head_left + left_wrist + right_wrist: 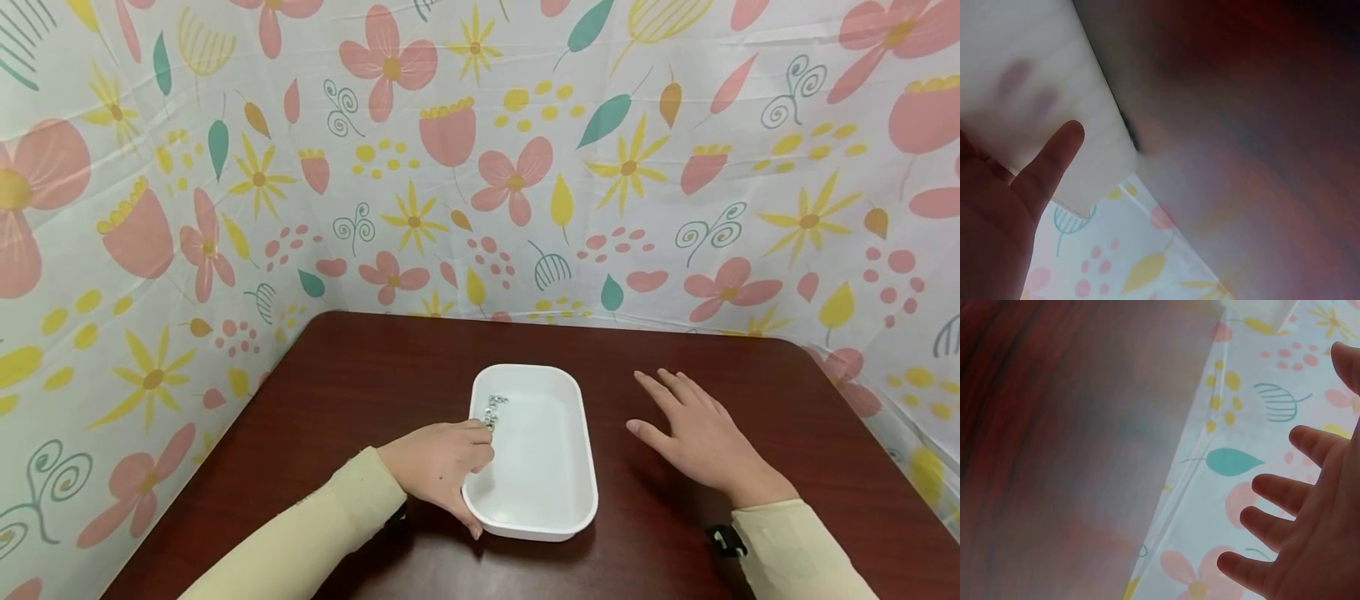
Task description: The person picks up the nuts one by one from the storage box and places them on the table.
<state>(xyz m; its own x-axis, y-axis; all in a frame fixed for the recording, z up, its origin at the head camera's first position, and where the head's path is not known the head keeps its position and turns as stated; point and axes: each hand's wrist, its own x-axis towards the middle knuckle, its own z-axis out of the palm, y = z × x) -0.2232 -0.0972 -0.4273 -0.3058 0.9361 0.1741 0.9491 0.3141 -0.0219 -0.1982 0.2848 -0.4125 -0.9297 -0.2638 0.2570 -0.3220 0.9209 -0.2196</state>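
Observation:
A white plastic tray point(536, 467) stands on the table, its long side running away from me. My left hand point(442, 462) grips its left rim, fingers curled over into the tray and thumb against the outside wall. In the left wrist view that thumb point(1054, 156) lies along the wall, and dark finger shadows show through the plastic. Several small shiny metal pieces point(491, 412), too small to name surely, lie inside along the left side, close to the fingertips. To the right of the tray, apart from it, my right hand point(693, 433) is spread over the table with nothing in it.
The dark red-brown wooden table point(390, 358) has rounded far corners. A flower-patterned cloth point(517, 233) hangs behind it and along both sides. Dark straps with small devices point(726, 542) sit at the wrists under pale sleeves.

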